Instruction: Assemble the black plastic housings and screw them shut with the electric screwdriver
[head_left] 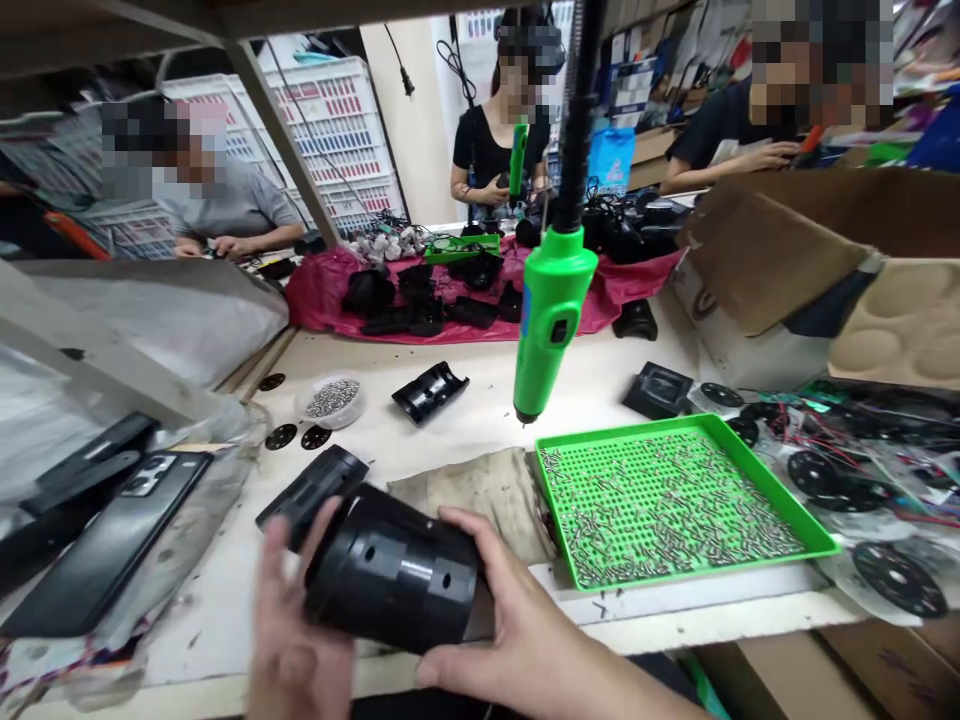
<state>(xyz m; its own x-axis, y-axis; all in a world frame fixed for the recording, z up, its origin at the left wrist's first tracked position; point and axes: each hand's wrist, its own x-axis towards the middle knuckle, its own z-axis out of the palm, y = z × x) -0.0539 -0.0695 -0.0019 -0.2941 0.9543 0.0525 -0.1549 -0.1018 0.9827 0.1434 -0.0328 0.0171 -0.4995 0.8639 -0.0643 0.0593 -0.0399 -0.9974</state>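
My right hand (502, 610) is wrapped round the right end of a black plastic cylindrical housing (397, 575) with small oval holes in its side. The housing lies tilted above the table's front edge. At its left end is my left hand (296, 630), smeared by motion, fingers stretched apart; whether it touches the housing I cannot tell. Just behind them rests a black curved shell part (319, 490). A green electric screwdriver (551, 320) hangs tip down over the table. To the right, a green tray (667, 510) holds many loose screws.
A clear bowl of small metal parts (332, 400) stands near black discs (281, 437). Another black shell (430, 392) and a square black part (658, 388) lie farther back. Black panels (112, 540) are at left; wires and a cardboard box (765, 260) at right. Several people sit opposite.
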